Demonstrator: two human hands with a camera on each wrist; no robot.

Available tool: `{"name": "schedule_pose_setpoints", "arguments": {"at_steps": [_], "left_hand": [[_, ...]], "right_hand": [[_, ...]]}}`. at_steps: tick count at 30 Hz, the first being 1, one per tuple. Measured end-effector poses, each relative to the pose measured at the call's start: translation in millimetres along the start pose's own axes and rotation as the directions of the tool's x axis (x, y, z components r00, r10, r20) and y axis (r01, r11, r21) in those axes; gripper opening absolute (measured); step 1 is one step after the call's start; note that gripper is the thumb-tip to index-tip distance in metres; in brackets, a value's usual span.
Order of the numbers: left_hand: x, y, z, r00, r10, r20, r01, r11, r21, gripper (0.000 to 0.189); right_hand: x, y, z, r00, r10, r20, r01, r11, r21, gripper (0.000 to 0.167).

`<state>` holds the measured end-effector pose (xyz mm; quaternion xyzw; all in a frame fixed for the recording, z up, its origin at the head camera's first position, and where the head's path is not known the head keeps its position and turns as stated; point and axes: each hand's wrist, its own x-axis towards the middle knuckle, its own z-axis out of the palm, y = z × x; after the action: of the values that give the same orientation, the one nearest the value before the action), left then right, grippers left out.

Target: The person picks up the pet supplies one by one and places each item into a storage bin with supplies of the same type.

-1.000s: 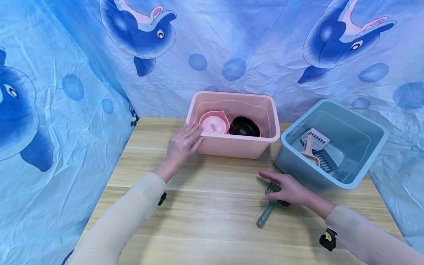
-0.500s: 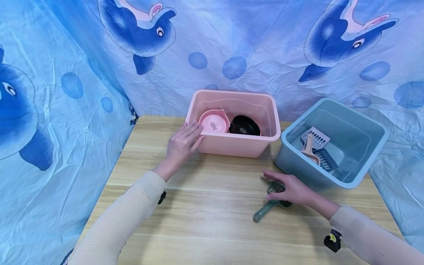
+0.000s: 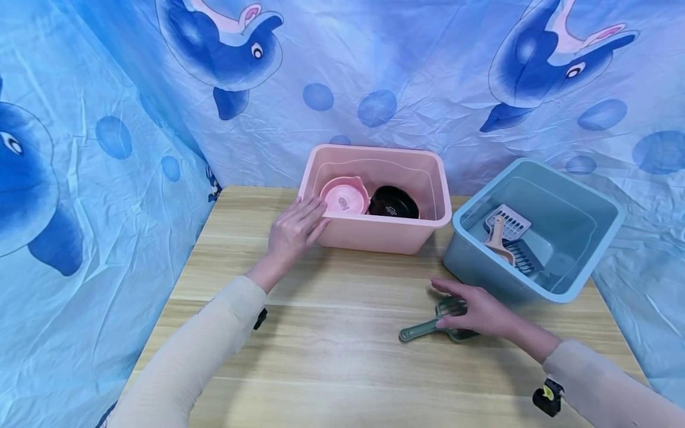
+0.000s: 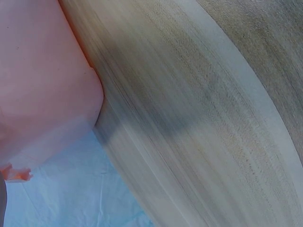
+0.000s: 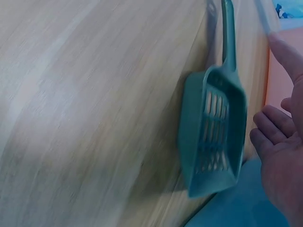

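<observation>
A green litter scoop with a slotted bed lies on the wooden table, its handle pointing left. My right hand is over the scoop's slotted end, thumb and index finger spread apart. In the right wrist view the scoop shows apart from the loosely bent fingers. My left hand rests on the near left corner of a pink bin, fingers extended over the rim. Inside that bin are a pink bowl with a fish print and a black bowl with a paw print.
A blue-grey bin stands at the right, just beyond my right hand. It holds several litter scoops, among them a beige one and a light slotted one. Blue dolphin-print cloth hangs behind and beside the table.
The green scoop has turned on the table, its handle end swinging up and left in the head view. My right hand has shifted slightly right. My left hand stays on the pink bin.
</observation>
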<state>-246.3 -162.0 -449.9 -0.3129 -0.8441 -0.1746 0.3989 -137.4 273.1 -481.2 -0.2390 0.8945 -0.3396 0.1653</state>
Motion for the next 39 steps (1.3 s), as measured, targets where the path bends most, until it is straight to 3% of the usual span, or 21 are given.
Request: {"name": "schedule_pose_setpoints", "arguments": {"at_steps": [9, 19, 31, 39], "left_hand": [[-0.2, 1.2, -1.5, 1.0, 0.0, -0.001, 0.0, 1.0, 0.007, 0.039], [0.9, 0.6, -1.1, 1.0, -0.001, 0.002, 0.001, 1.0, 0.003, 0.039], [-0.8, 0.1, 0.4, 1.0, 0.006, -0.002, -0.006, 1.0, 0.005, 0.039], [-0.3, 0.0, 0.3, 1.0, 0.009, -0.008, -0.009, 1.0, 0.005, 0.04]], "right_hand": [[11.7, -13, 10, 0.994, -0.056, 0.096, 0.054, 0.998, 0.023, 0.094], [17.4, -15, 22, 0.98, -0.104, 0.171, 0.1, 0.994, 0.034, 0.089], [21.4, -12, 30, 0.983, -0.068, 0.17, 0.071, 0.997, -0.012, 0.076], [24.9, -8, 33, 0.995, -0.042, 0.095, 0.039, 0.999, 0.037, 0.068]]}}
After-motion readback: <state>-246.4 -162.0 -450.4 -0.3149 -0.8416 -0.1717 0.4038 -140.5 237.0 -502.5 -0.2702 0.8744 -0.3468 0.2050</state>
